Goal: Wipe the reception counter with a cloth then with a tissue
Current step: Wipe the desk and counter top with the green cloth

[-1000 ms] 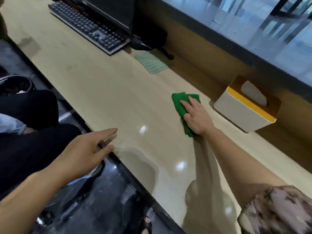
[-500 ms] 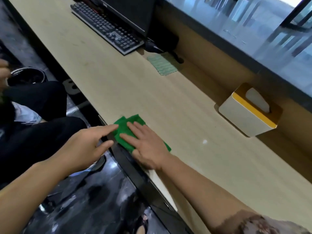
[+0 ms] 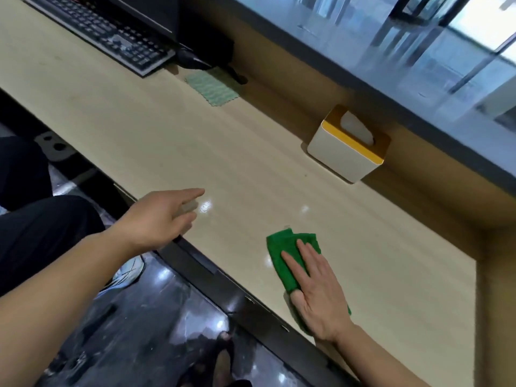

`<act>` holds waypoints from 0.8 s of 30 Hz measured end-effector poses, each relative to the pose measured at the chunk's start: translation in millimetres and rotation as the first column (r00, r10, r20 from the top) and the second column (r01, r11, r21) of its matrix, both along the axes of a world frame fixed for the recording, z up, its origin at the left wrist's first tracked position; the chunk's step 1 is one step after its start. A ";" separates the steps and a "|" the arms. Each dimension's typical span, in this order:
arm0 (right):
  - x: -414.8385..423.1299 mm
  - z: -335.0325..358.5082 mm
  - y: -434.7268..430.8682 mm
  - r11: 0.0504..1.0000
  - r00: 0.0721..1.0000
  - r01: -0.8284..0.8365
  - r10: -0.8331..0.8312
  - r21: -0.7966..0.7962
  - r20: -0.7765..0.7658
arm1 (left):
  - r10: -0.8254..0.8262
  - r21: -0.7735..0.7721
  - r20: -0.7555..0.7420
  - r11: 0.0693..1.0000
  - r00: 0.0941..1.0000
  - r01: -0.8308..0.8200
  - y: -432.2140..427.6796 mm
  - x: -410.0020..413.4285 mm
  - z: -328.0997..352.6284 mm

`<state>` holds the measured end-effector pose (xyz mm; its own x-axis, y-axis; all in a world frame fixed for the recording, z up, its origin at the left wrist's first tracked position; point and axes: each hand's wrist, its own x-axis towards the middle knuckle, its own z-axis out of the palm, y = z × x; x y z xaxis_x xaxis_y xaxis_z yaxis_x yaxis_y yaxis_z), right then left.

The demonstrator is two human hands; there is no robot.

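Fingers (image 3: 291, 265) of the right hand (image 3: 318, 294) are laid flat on green cloth (image 3: 280, 247).
Wiping pressure is thus spread; beside them, left hand (image 3: 156, 219) is held slack, empty.

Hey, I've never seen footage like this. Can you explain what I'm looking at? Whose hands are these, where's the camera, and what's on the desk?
There is no machine here. These are a person's two bare hands, filmed by a wide-angle camera worn on that person's head, looking forward and down. That is why both arms come in from the bottom of the picture.

The right hand lies flat, fingers straight, pressing a green cloth onto the pale counter. The left hand is open and holds nothing, by the counter's near edge.

Farther back on the counter are a white tissue box with a yellow rim, a pale cloth with a pattern, and a black keyboard.

Nothing is gripped. The green cloth is only pressed down, as for wiping.
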<state>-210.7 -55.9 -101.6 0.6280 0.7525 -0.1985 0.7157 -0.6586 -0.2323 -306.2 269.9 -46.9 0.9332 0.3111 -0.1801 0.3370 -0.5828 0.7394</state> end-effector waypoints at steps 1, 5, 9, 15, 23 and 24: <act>-3.3 -1.2 11.3 0.998 0.997 0.067 -0.068 0.008 0.026 | -0.004 -0.007 0.003 1.000 1.000 0.004 1.5 0.4 -2.7; -15.6 2.4 96.6 0.985 0.984 0.167 -0.168 0.033 0.051 | 0.007 -0.036 -0.024 0.999 1.000 -0.008 6.2 -2.6 -11.2; -16.1 -1.3 167.5 0.985 0.986 0.165 -0.166 0.058 0.008 | 0.021 0.073 -0.041 0.997 0.999 -0.018 6.0 -4.7 -15.3; -21.6 -5.5 112.3 0.977 0.981 0.191 -0.193 0.098 0.003 | -0.053 0.123 -0.038 0.991 0.998 0.057 -12.3 14.5 -12.9; -43.8 -0.3 -90.9 0.818 0.819 0.573 -0.571 -0.043 0.061 | -0.249 0.184 -0.030 0.951 0.968 0.250 -61.8 64.5 -12.8; -44.8 -0.4 -115.1 0.777 0.778 0.627 -0.622 -0.053 0.084 | -0.267 0.187 -0.033 0.945 0.963 0.268 -66.9 68.1 -11.6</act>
<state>-255.4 -170.9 -102.0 0.9670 0.1756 -0.1845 0.1518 -0.9790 -0.1360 -238.2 203.0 -58.5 0.9857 0.0791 -0.1491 0.1543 -0.7806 0.6057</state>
